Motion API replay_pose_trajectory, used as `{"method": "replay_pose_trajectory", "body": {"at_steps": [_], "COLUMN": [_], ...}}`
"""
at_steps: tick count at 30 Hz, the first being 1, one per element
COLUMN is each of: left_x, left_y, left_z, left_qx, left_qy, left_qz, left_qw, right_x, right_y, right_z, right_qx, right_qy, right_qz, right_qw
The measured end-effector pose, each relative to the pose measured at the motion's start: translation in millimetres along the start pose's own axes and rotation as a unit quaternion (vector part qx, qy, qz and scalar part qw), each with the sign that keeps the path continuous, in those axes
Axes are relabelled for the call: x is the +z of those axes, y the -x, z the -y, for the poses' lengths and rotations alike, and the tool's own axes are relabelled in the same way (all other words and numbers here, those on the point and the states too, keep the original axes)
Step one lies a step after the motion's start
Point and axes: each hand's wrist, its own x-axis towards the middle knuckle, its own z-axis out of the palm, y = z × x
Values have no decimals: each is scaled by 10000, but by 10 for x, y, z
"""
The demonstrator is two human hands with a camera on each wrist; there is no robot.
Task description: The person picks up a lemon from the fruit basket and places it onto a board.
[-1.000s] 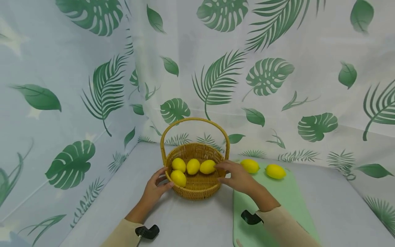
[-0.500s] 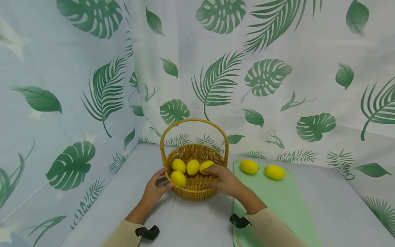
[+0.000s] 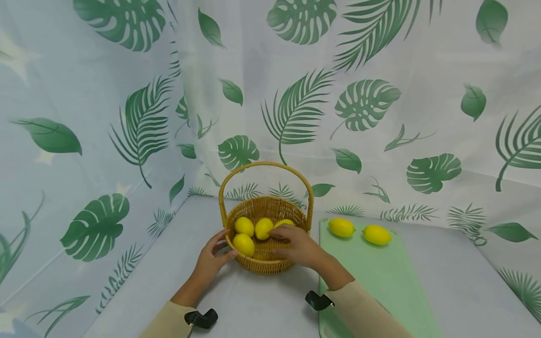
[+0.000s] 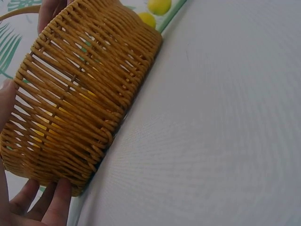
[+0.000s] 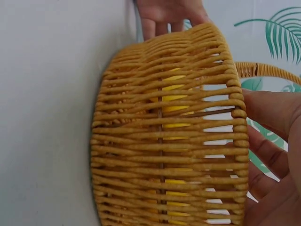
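Note:
A round wicker basket (image 3: pixel 270 267) with a tall arched handle stands on the table. Inside it, two lemons (image 3: pixel 244 226) (image 3: pixel 243 245) lie at the left, one lemon (image 3: pixel 264 228) in the middle, and one lemon (image 3: pixel 284 223) at the right, partly covered by my right hand. My left hand (image 3: pixel 211 258) holds the basket's left side, thumb at the front rim and fingers (image 4: pixel 59 202) against the outer wall. My right hand (image 3: pixel 300 246) reaches over the right rim with bent, spread fingers (image 5: pixel 265 148); its fingertips are beside the middle lemon. I see nothing gripped in it.
Right of the basket lies a pale green cutting board (image 3: pixel 372 277), with two more lemons (image 3: pixel 341 227) (image 3: pixel 377 234) near its far end. A white cloth backdrop (image 3: pixel 296 178) printed with green leaves rises behind and at the left. The tabletop (image 3: pixel 262 305) is white.
My right hand has moved left, from the right lemon at the rim to above the basket's inside near the middle lemon. My left hand has stayed on the basket.

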Motion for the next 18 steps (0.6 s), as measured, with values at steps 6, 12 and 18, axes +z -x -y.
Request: {"method": "replay_pose_trajectory", "body": {"at_steps": [6,12,18], "left_x": [8,12,13], "left_y": [-9,2,-38], "left_z": [-9,-20,108], "left_qx": [-21,-44,14], "left_qy": [56,45,43], "left_qz": [-35,-65,-103], "left_qw": [10000,10000,9999], "right_x": [46,89,100], "right_y": [-56,-95,-126], "right_z": [28,56,66], "right_qx": [-5,173,72], "right_qy": [24,-24,-36], "right_qz": [26,117,136], "right_qw": [10000,9998,9999]}}
